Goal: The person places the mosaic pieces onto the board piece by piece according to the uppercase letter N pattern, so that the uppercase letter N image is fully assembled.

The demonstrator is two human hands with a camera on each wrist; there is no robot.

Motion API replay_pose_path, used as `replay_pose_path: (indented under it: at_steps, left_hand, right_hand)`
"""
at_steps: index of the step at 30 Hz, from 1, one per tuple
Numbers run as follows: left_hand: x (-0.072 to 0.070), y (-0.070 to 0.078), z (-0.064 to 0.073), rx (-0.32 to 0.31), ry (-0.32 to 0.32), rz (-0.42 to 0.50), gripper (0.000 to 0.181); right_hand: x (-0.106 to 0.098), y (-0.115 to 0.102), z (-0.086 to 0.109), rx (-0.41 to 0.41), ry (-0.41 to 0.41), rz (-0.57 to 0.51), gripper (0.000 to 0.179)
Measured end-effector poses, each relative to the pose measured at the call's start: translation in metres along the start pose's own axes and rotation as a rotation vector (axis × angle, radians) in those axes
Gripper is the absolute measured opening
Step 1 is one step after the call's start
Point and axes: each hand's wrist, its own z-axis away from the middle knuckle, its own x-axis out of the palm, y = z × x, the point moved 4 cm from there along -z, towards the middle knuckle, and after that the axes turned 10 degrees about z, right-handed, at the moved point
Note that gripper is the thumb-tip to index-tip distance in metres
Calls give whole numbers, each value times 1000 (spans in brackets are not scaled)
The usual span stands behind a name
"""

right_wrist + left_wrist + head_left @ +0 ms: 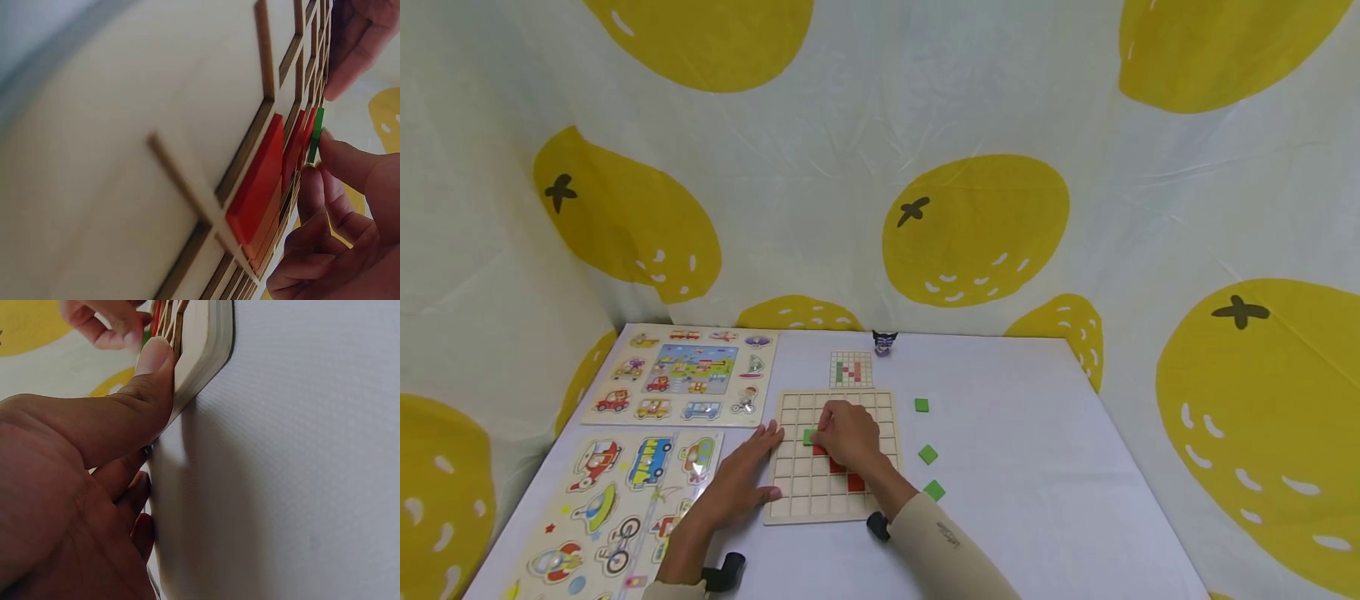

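Board [797, 506], 1, on surface [1037, 442]; red tiles [856, 482], 3 visible, set diagonally in its grid; green tile [808, 437], 1, at the diagonal's upper-left end, pinched by right hand [852, 435]; left hand [745, 473], fingers spread, thumb touching board's left edge; loose tiles [928, 454], green, 3, right of board; card [852, 370], 1, beyond board

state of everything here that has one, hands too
wooden grid board: flat, partly filled
red tiles: set in grid squares
green tile: pinched, at the grid
three other green tiles: loose, right of board
left hand: touching board's left edge
right hand: pinching green tile
pattern card: lying behind board
puzzle boards: lying flat
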Motion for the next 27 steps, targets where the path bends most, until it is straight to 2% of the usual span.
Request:
replay_pose_path:
  at_steps: [9, 20, 23, 27]
  left_hand:
    - [0, -1, 0, -3, 0, 3, 101]
    - [-1, 0, 1, 9, 8, 12, 100]
    - [-2, 2, 1, 36, 20, 9, 99]
    - [-1, 4, 1, 36, 17, 13, 99]
  right_hand:
    - [6, -9, -12, 39, -13, 47, 34]
    - [4, -14, -15, 9, -34, 55, 28]
    - [1, -12, -15, -24, -33, 2, 22]
    - [-5, -1, -17, -60, -33, -90, 18]
